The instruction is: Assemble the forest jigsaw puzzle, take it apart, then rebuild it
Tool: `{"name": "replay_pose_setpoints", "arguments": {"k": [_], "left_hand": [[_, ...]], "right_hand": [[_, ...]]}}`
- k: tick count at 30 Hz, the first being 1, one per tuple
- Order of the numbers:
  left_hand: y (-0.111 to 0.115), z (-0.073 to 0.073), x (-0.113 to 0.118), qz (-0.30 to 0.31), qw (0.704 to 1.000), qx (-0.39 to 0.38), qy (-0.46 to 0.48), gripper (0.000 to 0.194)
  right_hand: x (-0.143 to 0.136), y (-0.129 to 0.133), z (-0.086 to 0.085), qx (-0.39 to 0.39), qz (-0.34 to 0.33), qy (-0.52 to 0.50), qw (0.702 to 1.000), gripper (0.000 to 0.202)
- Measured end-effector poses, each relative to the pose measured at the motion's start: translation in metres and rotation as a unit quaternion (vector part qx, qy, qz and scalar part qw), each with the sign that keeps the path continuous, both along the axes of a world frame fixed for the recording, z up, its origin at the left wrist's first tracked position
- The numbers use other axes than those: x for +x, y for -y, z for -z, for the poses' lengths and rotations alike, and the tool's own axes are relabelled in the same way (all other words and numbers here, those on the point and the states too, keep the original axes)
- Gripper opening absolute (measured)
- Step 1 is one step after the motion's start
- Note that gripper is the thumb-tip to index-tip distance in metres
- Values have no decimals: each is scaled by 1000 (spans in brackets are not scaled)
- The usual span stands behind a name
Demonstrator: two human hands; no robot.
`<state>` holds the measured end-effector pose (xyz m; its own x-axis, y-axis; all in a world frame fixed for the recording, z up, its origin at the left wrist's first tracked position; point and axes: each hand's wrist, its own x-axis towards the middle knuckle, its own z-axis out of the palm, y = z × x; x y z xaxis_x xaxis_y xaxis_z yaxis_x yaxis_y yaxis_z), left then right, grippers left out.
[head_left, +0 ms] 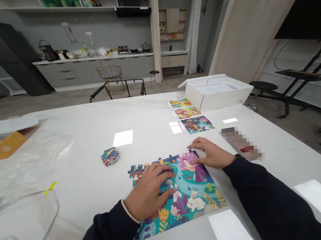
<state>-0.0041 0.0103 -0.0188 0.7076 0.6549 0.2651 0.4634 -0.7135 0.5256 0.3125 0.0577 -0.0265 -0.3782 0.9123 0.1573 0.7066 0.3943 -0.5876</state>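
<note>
A colourful jigsaw puzzle (pixel 186 189) with white rabbits and a purple tree lies on the white table, its upper left edge showing uneven tabs. My left hand (pixel 151 188) rests over the left half of the puzzle, fingers spread and pointing right, covering part of the picture. At the upper right corner my right hand (pixel 211 152) touches the puzzle's edge with its fingers apart. Neither hand grips a piece that I can see. Beyond the left hand, a small stack of loose puzzle pieces (pixel 110 156) sits on the table.
Three picture cards (pixel 198 124) lie behind the puzzle, beside an open white box (pixel 220 96). A partly pixelated flat object (pixel 240 144) is right of my right hand. At left are a yellow box (pixel 9 146), clear plastic wrap (pixel 38 155) and a white cable (pixel 57 209).
</note>
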Motion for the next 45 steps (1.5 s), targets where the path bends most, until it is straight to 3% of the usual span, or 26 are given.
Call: {"name": "replay_pose_setpoints", "arguments": {"k": [3, 11, 17, 24, 31, 38, 41, 45], "left_hand": [[3, 6, 4, 1, 999, 12, -40, 30], [4, 4, 4, -1, 999, 29, -36, 27], [6, 4, 10, -4, 997, 54, -59, 24], [1, 8, 22, 25, 995, 57, -78, 67], [-1, 8, 33, 24, 995, 49, -87, 63], [2, 6, 32, 18, 995, 54, -83, 58], [1, 7, 32, 19, 995, 57, -85, 58], [1, 10, 32, 19, 994, 65, -82, 58]], "right_hand": [[-4, 0, 1, -10, -3, -4, 1000, 42], [-8, -1, 5, -61, 38, -61, 996, 47], [-7, -4, 8, -67, 29, -84, 994, 33], [-7, -3, 4, -56, 36, -75, 995, 33], [-7, -3, 3, -67, 47, -86, 993, 35], [-11, -3, 3, -136, 113, -196, 965, 30], [-12, -2, -4, -143, 147, -245, 947, 28], [0, -1, -16, -160, 144, -279, 936, 30]]}}
